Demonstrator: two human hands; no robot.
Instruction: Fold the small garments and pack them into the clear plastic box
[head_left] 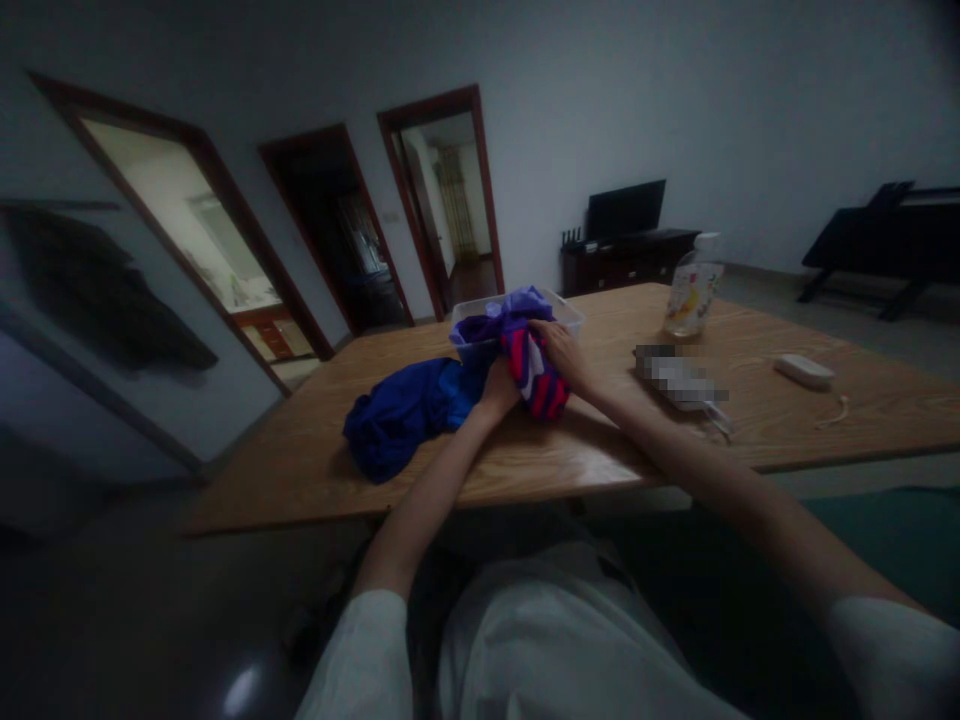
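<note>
A pink, purple and white striped cloth (534, 378) is bunched up on the wooden table (315, 460), just in front of a clear plastic bin (570, 314). My left hand (498, 384) grips its lower left side. My right hand (559, 350) holds its upper right side. A purple cloth (495, 318) fills the bin behind it. A crumpled blue garment (401, 412) lies on the table to the left, touching the striped cloth.
A clear bottle with a pump (693, 288) stands to the right of the bin. A blurred flat object (679, 380) and a white device with a cord (804, 371) lie farther right. Behind are doorways, a TV stand and a dark bench.
</note>
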